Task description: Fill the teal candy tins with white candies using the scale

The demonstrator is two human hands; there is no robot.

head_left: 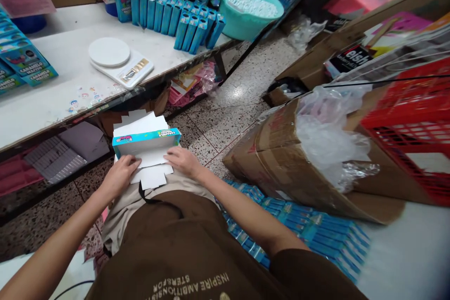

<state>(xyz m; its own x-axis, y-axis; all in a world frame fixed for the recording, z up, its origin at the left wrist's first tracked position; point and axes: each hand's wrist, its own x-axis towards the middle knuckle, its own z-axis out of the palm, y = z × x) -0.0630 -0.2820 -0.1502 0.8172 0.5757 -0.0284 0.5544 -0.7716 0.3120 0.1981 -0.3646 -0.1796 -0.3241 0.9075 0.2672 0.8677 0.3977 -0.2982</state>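
Observation:
On my lap lies a partly folded cardboard display box (154, 153), white inside, with a blue printed wall reading "CARAMELO MACIZO" standing up along its far side. White flaps spread out beyond that wall and toward my body. My left hand (121, 176) grips the box at its near left corner, fingers bent over the edge. At the near right corner my right hand (184, 161) holds the box with fingers curled on the side. The thumbs and the undersides of both hands are partly hidden.
Ahead stands a white table (70, 75) with a kitchen scale (112, 56), several small blue boxes (183, 18) and a turquoise basin (242, 23) of white pieces. A big carton (270, 145) with plastic bags, a red crate (411, 126) and stacked blue packs (316, 234) are on my right.

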